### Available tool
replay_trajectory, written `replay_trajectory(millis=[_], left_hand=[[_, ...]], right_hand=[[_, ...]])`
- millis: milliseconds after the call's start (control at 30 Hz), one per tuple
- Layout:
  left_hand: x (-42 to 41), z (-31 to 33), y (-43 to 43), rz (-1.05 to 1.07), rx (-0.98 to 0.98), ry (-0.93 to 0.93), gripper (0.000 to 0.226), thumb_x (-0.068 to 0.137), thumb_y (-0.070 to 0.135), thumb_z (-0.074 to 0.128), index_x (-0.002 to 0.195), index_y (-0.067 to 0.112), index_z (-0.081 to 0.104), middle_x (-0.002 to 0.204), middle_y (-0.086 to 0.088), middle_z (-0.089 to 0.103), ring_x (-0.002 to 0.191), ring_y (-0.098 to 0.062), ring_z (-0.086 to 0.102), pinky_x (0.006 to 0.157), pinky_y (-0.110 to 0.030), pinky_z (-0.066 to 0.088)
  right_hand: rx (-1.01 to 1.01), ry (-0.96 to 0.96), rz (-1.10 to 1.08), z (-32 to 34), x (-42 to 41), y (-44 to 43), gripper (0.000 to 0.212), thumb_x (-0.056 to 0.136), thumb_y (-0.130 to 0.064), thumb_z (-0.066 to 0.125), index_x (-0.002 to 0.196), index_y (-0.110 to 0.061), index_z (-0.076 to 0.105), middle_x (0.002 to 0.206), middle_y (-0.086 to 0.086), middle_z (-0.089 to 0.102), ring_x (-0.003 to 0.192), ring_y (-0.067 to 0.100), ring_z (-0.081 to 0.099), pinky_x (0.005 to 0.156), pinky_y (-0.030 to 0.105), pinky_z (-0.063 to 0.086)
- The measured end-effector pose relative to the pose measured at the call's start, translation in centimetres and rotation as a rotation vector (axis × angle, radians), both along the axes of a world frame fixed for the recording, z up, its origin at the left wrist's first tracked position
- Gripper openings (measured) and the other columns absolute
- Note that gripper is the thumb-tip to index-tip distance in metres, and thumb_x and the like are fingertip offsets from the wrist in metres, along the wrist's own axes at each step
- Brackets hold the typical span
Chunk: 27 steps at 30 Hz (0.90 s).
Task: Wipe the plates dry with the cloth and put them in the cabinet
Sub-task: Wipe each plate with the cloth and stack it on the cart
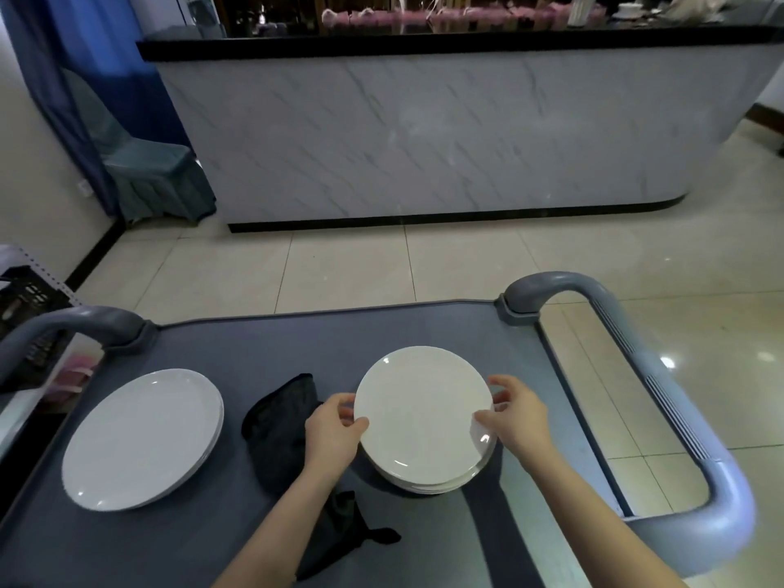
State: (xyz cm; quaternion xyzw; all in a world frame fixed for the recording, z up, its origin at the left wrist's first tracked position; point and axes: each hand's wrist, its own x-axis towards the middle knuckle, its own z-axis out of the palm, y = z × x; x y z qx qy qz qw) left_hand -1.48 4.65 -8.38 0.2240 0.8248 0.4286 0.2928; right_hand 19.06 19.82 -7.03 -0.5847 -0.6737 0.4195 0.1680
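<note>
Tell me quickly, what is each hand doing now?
Left hand: closed on the left rim of the top round white ceramic plate.
Right hand: closed on the right rim of that same plate.

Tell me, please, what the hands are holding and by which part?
Both hands grip the top plate of the right stack by its rim: left hand at its left edge, right hand at its right edge.

I see both bare forearms reaching forward. My left hand (pixel 335 430) curls its thumb and fingers closed in a pinch; my right hand (pixel 515 418) mirrors it, fingers bent, thumb pressing inward.
</note>
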Motion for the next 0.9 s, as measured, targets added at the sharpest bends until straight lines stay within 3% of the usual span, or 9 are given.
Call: replay_trajectory(millis=[167,300,400,500,633,900], left_hand=[[-1.0,0.1,-1.0,0.041,0.055,-0.094,0.03,0.083,0.004,0.069,0.106,0.022,0.067,0.094,0.007,0.071,0.087,-0.007,0.068,0.066,-0.012,0.045],[-2.3,0.9,-1.2,0.051,0.107,-0.125,0.03,0.082,0.004,0.07,0.104,0.024,0.067,0.093,0.008,0.071,0.084,-0.004,0.067,0.067,-0.012,0.046],[-3.8,1.6,-1.8,0.077,0.159,-0.151,0.03,0.082,0.002,0.069,0.106,0.021,0.069,0.093,0.004,0.072,0.086,-0.011,0.069,0.077,-0.022,0.052],[-5.4,2.2,-2.7,0.092,0.186,-0.161,0.029,0.083,0.003,0.069,0.106,0.02,0.069,0.095,0.001,0.072,0.089,-0.015,0.069,0.083,-0.031,0.056],[-6.9,2.7,-3.6,0.093,0.218,-0.143,0.029,0.083,0.003,0.07,0.108,0.017,0.069,0.096,-0.001,0.071,0.087,-0.015,0.069,0.079,-0.027,0.055],[-11.0,1.5,-5.0,-0.023,0.146,-0.082,0.024,0.092,0.008,0.063,0.114,0.014,0.07,0.097,-0.002,0.073,0.087,-0.018,0.07,0.078,-0.026,0.056]], right_hand=[[-0.063,0.102,-0.067,0.1,-0.8,-0.4,0.046,0.072,0.0,0.078,0.114,-0.016,0.07,0.089,-0.005,0.069,0.079,0.012,0.065,0.065,0.021,0.048],[-0.142,0.297,-0.09,1.2,-1.7,-0.5,0.04,0.074,0.009,0.072,0.106,-0.015,0.075,0.093,0.002,0.075,0.089,0.026,0.07,0.085,0.043,0.059],[-0.23,0.468,-0.05,1.8,-2.6,-0.9,0.037,0.079,0.011,0.067,0.109,-0.011,0.075,0.094,0.006,0.078,0.087,0.026,0.073,0.076,0.035,0.059],[-0.307,0.553,0.013,2.2,-4.3,-1.9,0.037,0.089,0.002,0.062,0.112,-0.025,0.074,0.096,0.003,0.077,0.083,0.022,0.073,0.067,0.032,0.058],[-0.423,0.636,0.035,1.5,-6.6,-3.2,0.047,0.097,-0.006,0.055,0.121,-0.044,0.064,0.103,0.002,0.073,0.088,0.026,0.07,0.061,0.036,0.057],[-0.517,0.688,0.047,1.1,-7.5,-2.8,0.046,0.097,-0.003,0.054,0.123,-0.039,0.066,0.117,0.002,0.072,0.093,0.029,0.068,0.067,0.041,0.058]])
